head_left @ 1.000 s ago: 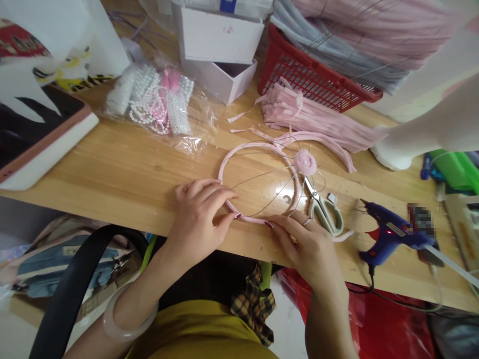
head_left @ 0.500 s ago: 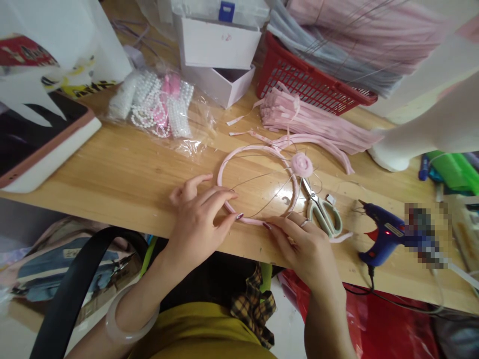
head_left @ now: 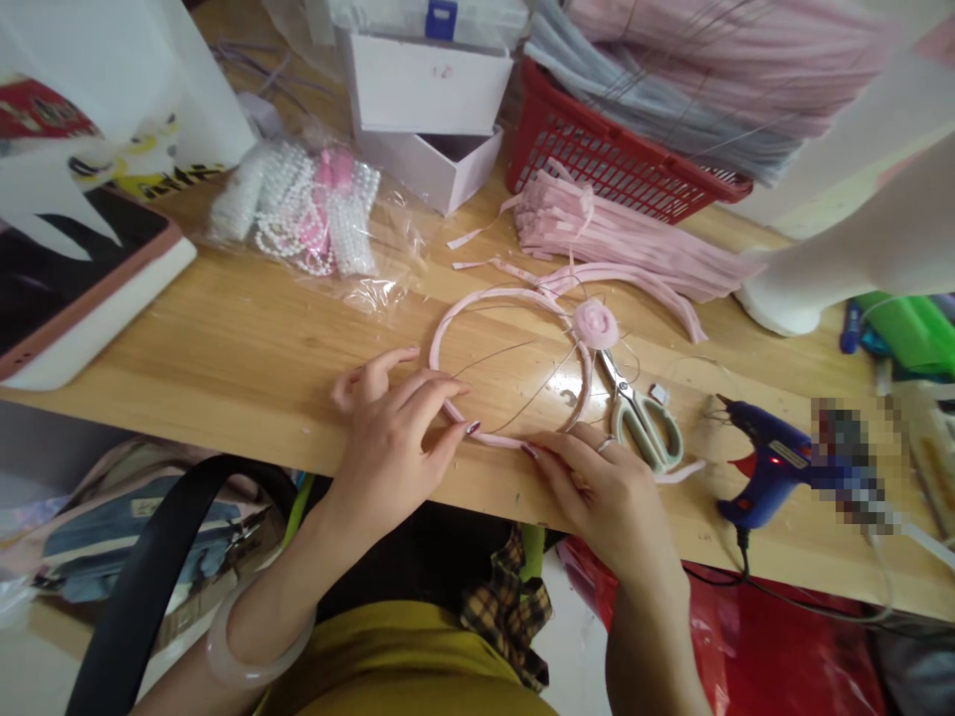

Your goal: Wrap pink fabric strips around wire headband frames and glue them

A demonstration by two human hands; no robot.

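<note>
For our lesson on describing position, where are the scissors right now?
In the head view, the scissors lie right of centre on the table, between the pink ring and blue glue gun, beside the right hand.

Soft light, glare on tabletop (head_left: 563, 370); pixelated patch right, edges stretched.

Pink ring (head_left: 437, 340) partly hidden by right hand (head_left: 608, 487); tablet (head_left: 111, 298) cut off left; glue gun (head_left: 772, 459) rear pixelated.

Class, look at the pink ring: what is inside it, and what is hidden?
Inside the pink ring, wooden tabletop shows, with thin wires crossing over it. The left hand and right hand cover parts of the ring's edge, so what lies beneath them cannot be seen.
</note>
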